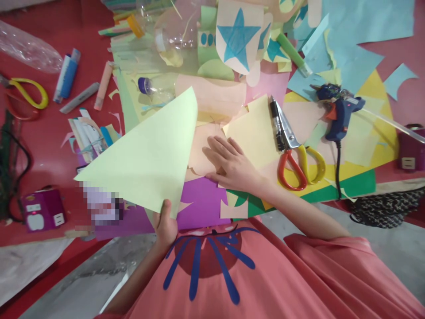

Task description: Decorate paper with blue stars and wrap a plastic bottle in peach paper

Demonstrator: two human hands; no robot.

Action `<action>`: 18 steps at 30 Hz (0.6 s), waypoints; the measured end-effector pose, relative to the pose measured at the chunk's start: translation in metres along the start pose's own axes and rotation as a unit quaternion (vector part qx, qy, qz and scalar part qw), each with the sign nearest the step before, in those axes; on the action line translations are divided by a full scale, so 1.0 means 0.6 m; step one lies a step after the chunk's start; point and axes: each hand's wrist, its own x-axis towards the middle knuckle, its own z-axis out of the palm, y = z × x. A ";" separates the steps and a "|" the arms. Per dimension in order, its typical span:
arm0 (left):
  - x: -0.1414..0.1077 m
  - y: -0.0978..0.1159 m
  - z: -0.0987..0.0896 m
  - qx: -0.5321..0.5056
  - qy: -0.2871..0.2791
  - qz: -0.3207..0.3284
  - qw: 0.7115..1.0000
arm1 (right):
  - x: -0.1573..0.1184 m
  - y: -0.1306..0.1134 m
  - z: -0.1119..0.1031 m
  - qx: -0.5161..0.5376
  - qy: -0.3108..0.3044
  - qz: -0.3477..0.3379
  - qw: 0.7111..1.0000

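Note:
My left hand (166, 228) pinches the lower corner of a pale green sheet of paper (149, 155), thumb on top, and the sheet is raised and tilted over the table. My right hand (234, 166) lies flat with fingers stretched on peach paper (206, 137) and holds nothing. Beside its fingertips is a cream sheet (254, 133). Beyond the hands lies a clear plastic bottle (162, 88) with a purple cap, peach paper wrapped around it. To the right are scissors (295, 155) with red and yellow handles, a black pen (277, 124) resting against them.
A blue glue gun (341, 110) with its cord lies at right. Markers (69, 73) and yellow-handled scissors (31, 93) are at left. A paper piece with a blue star (241, 40) sits at the back. Purple boxes (43, 210) stand near the table's front edge.

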 end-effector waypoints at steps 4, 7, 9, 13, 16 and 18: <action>-0.001 -0.001 0.003 -0.004 -0.014 0.004 1.000 | 0.000 -0.006 0.000 0.005 -0.004 0.022 1.000; -0.001 -0.004 0.004 0.000 -0.027 0.007 1.000 | 0.003 -0.007 0.002 0.003 -0.005 0.029 1.000; 0.000 -0.003 0.005 0.001 -0.022 0.010 1.000 | 0.005 -0.008 0.004 -0.006 -0.003 0.026 1.000; -0.001 0.013 0.009 -0.024 0.011 0.021 0.999 | 0.007 -0.011 0.005 -0.015 0.022 0.030 0.999; -0.001 0.030 0.009 -0.059 0.011 0.010 0.998 | 0.009 -0.011 -0.004 0.015 0.047 0.041 0.998; -0.001 0.037 0.008 -0.069 -0.003 0.004 0.998 | 0.011 -0.007 -0.009 0.052 0.074 0.052 0.995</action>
